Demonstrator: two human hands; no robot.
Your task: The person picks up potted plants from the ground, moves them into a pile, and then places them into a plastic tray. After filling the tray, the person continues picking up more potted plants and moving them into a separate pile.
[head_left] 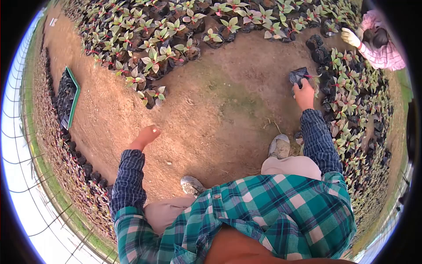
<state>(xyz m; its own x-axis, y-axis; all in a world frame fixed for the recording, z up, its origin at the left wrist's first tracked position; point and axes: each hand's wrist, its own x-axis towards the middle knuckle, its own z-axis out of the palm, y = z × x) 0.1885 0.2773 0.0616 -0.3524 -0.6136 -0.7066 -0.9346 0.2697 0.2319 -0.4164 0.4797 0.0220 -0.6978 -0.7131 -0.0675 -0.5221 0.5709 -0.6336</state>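
Observation:
My right hand (304, 94) is closed around a potted seedling (299, 75) in a black plastic bag, on the right side over the bare soil. The bag is tilted, and its reddish stem and leaves point right, towards the rows of plants (345, 83) beside it. My left hand (148, 135) hangs over the brown ground (189, 119) at left of centre, away from any plant. Its fingers are curled in, and I see nothing in them.
Dense bagged seedlings (176, 26) with green and pink leaves fill the far side. A green-edged crate (74, 94) of black bags stands at left. At upper right, another person's gloved hand (351, 38) is over the plants. My shoes (280, 146) are on the soil.

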